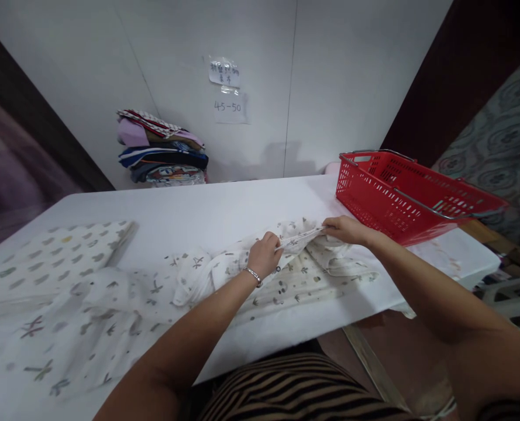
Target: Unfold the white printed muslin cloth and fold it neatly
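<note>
A white printed baby garment (312,275) lies crumpled on the white table (224,204). My left hand (264,254), with a bracelet on its wrist, pinches one end of a stretched edge of this cloth. My right hand (345,229) grips the other end, so the edge is pulled taut between the two. Another white printed cloth (93,316) lies spread to the left, and a folded printed piece (53,251) sits at the far left.
A red plastic basket (400,193) stands at the table's right end, close to my right hand. A stack of folded colourful clothes (163,149) rests against the back wall. Paper notes (227,88) hang on the wall. The table's right edge drops off near a chair.
</note>
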The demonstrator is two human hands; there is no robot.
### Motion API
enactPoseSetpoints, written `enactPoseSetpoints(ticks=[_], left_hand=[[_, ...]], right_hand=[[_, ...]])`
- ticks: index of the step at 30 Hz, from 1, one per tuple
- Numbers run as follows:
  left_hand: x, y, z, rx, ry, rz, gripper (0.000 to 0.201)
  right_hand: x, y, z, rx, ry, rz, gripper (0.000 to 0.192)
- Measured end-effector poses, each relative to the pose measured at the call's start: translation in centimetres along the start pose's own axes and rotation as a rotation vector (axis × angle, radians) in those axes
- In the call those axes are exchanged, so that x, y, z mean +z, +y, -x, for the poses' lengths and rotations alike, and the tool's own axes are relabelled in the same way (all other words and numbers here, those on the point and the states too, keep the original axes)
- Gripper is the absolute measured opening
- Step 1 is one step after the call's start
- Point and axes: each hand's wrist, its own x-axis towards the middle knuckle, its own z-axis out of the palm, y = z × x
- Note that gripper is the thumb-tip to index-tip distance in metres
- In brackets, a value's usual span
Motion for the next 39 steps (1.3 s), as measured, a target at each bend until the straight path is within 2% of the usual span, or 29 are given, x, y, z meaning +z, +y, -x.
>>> enactPoseSetpoints(ticks=[4,7,11,16,18,21,27,31,34,36,39], left_hand=[[-0.2,-0.3,0.0,0.040,0.043,0.031,0.010],[-0.4,-0.5,0.0,0.011,0.094,0.087,0.015],[-0.5,-0.7,-0.1,-0.080,0.133,0.154,0.015],[-0.1,-0.7,-0.3,-0.258,0.106,0.256,0.014],[0.0,-0.8,-0.3,-0.291,0.087,0.302,0.011],[-0.1,-1.0,-0.5,-0.264,0.037,0.343,0.016],[-1.0,-1.4,-0.7,-0.071,-0.136,0.316,0.016],[-0.9,-1.1,-1.2,-0.082,-0.163,0.252,0.016],[-0.7,-0.6,-1.8,-0.122,-0.150,0.149,0.017],[-0.6,-0.1,-2.1,-0.102,-0.153,0.103,0.018],[-0.6,0.9,-2.4,-0.032,-0.144,0.076,0.018]], right_hand=[[0.2,0.0,-0.2,0.005,-0.013,0.050,0.029],[0.3,-0.1,-0.2,0.020,-0.030,0.087,0.029],[0.3,-0.2,-0.3,0.001,-0.031,0.101,0.031],[0.2,-0.1,-0.4,-0.014,-0.053,0.083,0.030],[0.1,-0.1,-0.4,-0.013,-0.057,0.071,0.030],[0.0,0.2,-0.3,-0.019,-0.047,0.051,0.030],[0.4,1.2,-0.7,-0.012,-0.027,0.039,0.029],[0.6,1.7,-1.1,0.060,-0.025,0.063,0.032],[0.2,0.5,-1.0,0.093,0.024,0.033,0.052],[0.1,-1.2,-0.8,0.043,0.017,-0.027,0.057],[0.9,-4.5,-0.9,-0.073,-0.065,-0.130,0.057]])
